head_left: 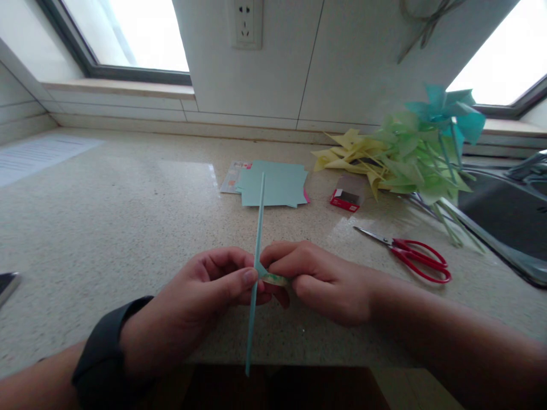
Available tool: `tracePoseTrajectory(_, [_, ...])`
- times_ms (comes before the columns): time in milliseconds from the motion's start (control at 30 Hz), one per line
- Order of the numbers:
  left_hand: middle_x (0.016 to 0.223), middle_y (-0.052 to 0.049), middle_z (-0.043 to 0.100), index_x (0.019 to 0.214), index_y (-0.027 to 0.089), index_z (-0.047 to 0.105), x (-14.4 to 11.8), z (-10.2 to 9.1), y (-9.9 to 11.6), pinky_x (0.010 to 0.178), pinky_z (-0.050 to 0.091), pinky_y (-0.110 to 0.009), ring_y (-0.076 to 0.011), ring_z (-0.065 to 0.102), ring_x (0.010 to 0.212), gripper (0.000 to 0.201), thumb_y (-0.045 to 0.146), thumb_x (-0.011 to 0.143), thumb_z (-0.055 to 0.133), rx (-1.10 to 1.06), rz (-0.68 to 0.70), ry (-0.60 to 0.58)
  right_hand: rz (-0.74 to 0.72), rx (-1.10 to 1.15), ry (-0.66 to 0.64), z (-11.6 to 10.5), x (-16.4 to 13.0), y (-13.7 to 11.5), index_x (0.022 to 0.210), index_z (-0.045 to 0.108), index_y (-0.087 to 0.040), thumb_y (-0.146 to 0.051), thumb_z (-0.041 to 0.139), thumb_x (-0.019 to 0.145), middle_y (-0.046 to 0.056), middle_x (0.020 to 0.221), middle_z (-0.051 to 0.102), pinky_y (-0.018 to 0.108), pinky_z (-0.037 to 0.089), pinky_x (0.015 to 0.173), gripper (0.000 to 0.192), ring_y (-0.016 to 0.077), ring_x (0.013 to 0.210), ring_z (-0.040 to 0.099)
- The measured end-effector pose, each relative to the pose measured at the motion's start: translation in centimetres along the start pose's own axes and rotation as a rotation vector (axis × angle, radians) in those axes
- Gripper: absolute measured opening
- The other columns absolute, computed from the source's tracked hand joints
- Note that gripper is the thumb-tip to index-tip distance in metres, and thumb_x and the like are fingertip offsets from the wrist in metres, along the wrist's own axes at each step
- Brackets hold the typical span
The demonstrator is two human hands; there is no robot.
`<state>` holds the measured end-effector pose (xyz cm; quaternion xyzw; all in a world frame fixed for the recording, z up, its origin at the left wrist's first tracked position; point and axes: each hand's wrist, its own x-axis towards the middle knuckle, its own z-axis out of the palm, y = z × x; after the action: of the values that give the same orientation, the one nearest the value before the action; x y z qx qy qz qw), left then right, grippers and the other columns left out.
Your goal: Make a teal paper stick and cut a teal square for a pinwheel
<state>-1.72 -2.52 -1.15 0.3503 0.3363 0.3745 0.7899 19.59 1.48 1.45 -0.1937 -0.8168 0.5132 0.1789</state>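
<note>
A thin rolled stick of light-blue paper (258, 228) stands almost upright in the picture, its lower end past the counter's front edge. My left hand (213, 279) pinches it near its middle between thumb and fingers. Where the fingers meet, a small loose paper corner (260, 270) sticks out to the right of the stick. My right hand (316, 279) is closed around a small roll of tape (274, 279), held against the stick. Part of the roll is hidden by the fingers.
Ahead lies a stack of light-blue paper sheets (276, 185). To the right are red-handled scissors (416, 259), a small red box (345, 199), yellow, green and blue paper pinwheels (404, 145) and a sink (508, 210). A printed sheet (38, 156) lies far left.
</note>
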Motion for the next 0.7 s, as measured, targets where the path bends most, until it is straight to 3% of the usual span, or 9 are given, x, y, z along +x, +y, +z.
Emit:
tracePoseTrajectory(233, [0.089, -0.004, 0.080, 0.087, 0.018, 0.076, -0.04, -0.22, -0.21, 0.080, 0.057, -0.022, -0.0149, 0.075, 0.084, 0.004, 0.022, 0.087, 0.077, -0.065, 0.014, 0.001, -0.036, -0.101, -0.041, -0.69, -0.33, 0.07, 0.077, 0.053, -0.018, -0.018, 0.042, 0.078, 0.009, 0.098, 0.060, 0.036, 0.046, 0.083, 0.011, 0.0204, 0.087, 0.055])
tracePoseTrajectory(700, [0.084, -0.003, 0.079, 0.085, 0.016, 0.074, 0.08, -0.08, -0.08, 0.079, 0.056, -0.019, -0.0121, 0.073, 0.078, 0.010, 0.024, 0.084, 0.080, -0.071, 0.031, 0.039, 0.000, -0.176, -0.017, -0.85, -0.34, 0.37, 0.078, 0.053, -0.018, -0.030, 0.043, 0.093, 0.003, 0.084, 0.053, 0.032, 0.042, 0.073, 0.021, 0.0166, 0.078, 0.051])
